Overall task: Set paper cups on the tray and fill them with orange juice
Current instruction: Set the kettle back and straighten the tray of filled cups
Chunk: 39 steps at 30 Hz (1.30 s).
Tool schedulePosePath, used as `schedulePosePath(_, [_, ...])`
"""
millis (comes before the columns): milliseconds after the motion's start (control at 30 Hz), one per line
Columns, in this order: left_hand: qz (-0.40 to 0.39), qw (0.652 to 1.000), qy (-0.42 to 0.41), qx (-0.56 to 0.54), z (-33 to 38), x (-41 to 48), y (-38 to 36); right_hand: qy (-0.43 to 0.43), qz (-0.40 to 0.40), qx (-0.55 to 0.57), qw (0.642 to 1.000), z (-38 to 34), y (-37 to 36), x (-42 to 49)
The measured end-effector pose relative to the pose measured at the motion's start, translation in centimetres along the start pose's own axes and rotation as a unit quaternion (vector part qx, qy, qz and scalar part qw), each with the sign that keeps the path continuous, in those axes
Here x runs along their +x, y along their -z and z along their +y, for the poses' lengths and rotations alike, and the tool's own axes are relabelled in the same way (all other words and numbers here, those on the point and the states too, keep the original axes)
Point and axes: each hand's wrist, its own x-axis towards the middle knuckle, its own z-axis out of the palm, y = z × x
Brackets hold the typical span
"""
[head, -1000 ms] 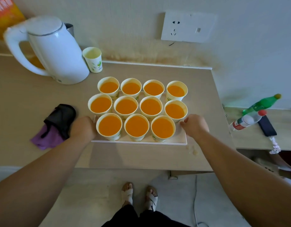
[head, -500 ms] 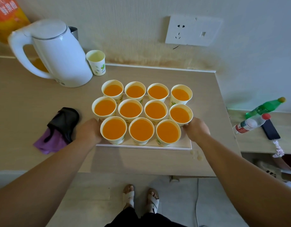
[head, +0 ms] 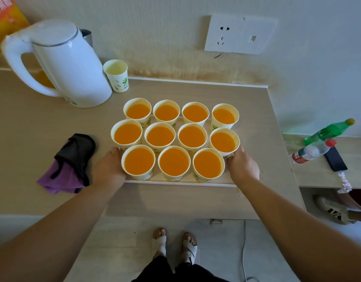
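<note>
Left hand [head: 109, 168] was found clasped on the left edge of the tray [head: 181, 183], right hand [head: 241, 166] on its right edge. The fingers [head: 115, 150] were curled round the rim, their tips hidden by the cups. Whether the tray sat on the bench [head: 195, 200] or just off it could not be told. Eleven paper cups [head: 139, 176] were counted on the tray in three rows, all filled with orange juice [head: 174, 161]. A white kettle [head: 69, 64] and a spare cup [head: 116, 76] were noted behind the tray's left corner, and a black-and-purple cloth [head: 71, 163] to the tray's left.
</note>
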Motion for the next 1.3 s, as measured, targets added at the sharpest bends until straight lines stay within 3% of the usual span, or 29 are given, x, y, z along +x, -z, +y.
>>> schedulePosePath(233, [0.024,0.998,-0.027,-0.05,-0.9,0.4,-0.5,-0.002,-0.002,0.043,0.999,0.1,0.1,0.1])
schedulePosePath(433, [0.004,0.999,0.023,-0.035,0.1,1.4,-0.1,0.01,0.001,0.041,0.999,-0.1,1.1,1.4])
schedulePosePath(667, [-0.018,0.996,-0.012,-0.087,2.4,3.9,1.3,0.017,0.024,0.036,0.999,-0.9,3.1,4.5])
schedulePosePath(1300, [0.006,0.999,0.033,0.014,7.6,13.4,-0.3,0.0,0.031,0.048,0.998,-1.7,3.9,13.9])
